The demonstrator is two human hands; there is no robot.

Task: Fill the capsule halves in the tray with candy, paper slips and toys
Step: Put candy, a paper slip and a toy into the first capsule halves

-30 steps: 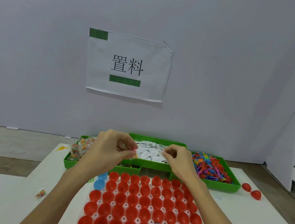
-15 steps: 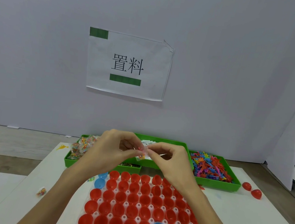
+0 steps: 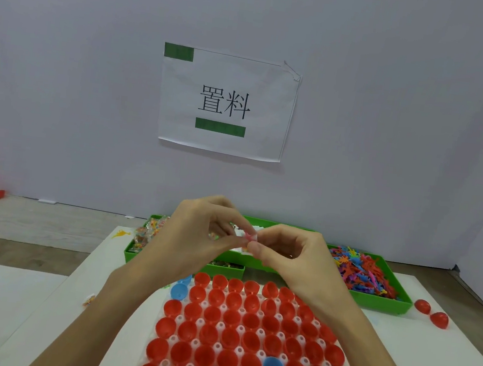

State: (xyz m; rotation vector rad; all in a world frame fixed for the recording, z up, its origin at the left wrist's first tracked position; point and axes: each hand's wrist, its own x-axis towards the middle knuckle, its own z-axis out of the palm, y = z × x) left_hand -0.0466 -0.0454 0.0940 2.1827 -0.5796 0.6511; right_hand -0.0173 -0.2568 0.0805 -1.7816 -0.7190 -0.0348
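Packing workstation, labelled wall sign [image 3: 227, 103], green sorting bins [image 3: 371, 302], white table [image 3: 440, 359]

Both forearms reach forward from the near edge and converge at centre. The left hand [image 3: 194, 235] and right hand [image 3: 291, 259] meet fingertip to fingertip, fingers curled, pinching together.

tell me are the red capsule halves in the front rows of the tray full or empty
Empty. The red capsule halves in the white tray show only bare red insides; no candy, slip or toy lies in them.
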